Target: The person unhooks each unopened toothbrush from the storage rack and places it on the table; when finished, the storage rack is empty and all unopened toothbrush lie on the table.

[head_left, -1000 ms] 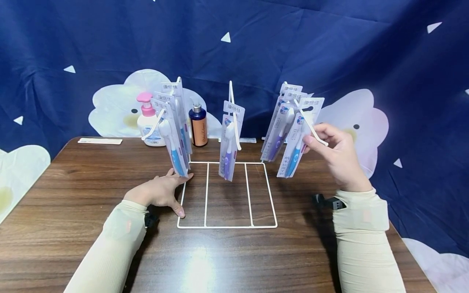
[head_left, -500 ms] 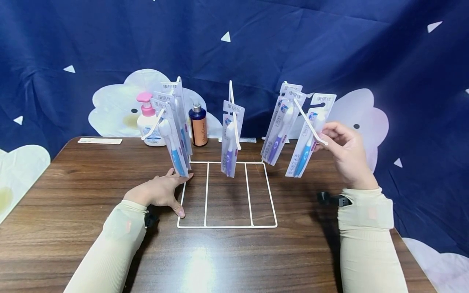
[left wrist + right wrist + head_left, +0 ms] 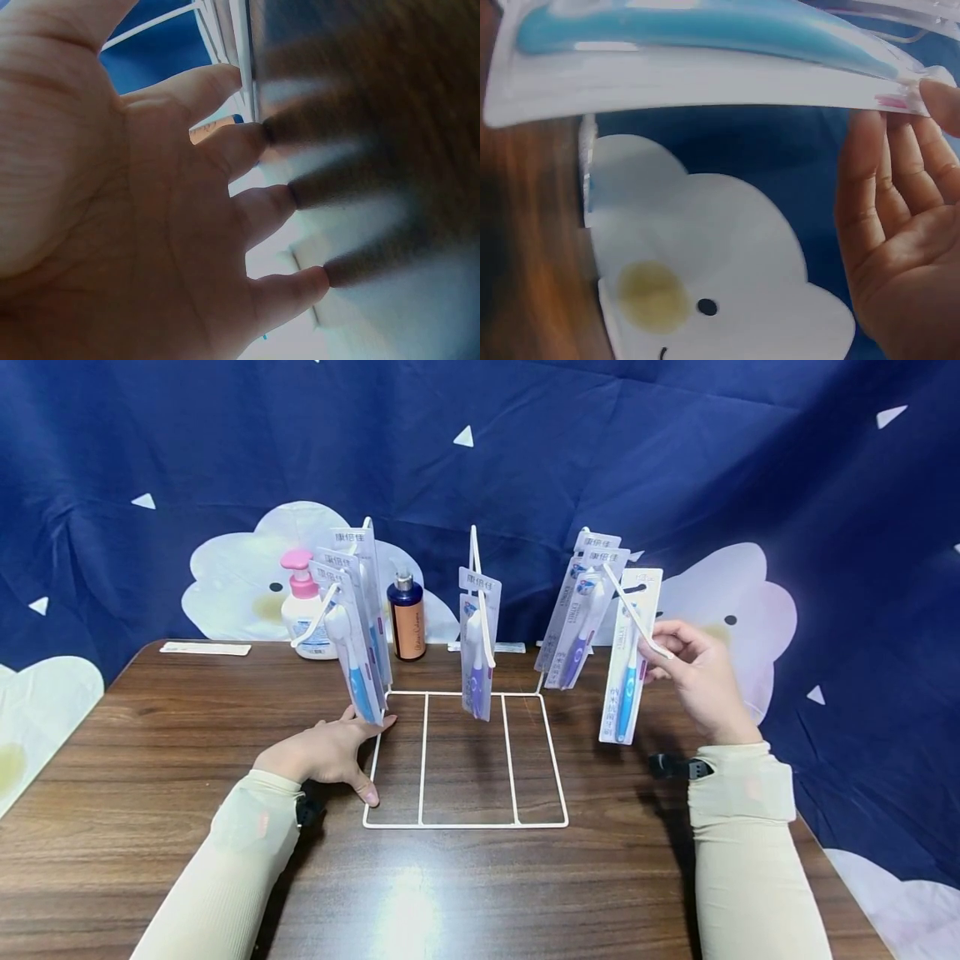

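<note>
Toothbrush pack, blue-handled brush in a clear blister on a white card [image 3: 628,670], hangs upright from the right hand [image 3: 697,672], just right of the white wire display rack [image 3: 465,760] and level with its right hook. Nearest the person, the left hand [image 3: 326,754] lies flat on the brown wooden table [image 3: 150,793] at the rack's front left corner, fingers straight and spread, thumb by the base wire; pressing there should keep the rack from sliding. The right-hand fingers pinch the pack's edge near its upper middle, as the right wrist view shows. Holding it by the card, hang-hole facing the white hook [image 3: 637,614], looks wisest. Behind the rack stand a pink-capped white pump bottle [image 3: 303,606] and a dark blue bottle [image 3: 406,617].
</note>
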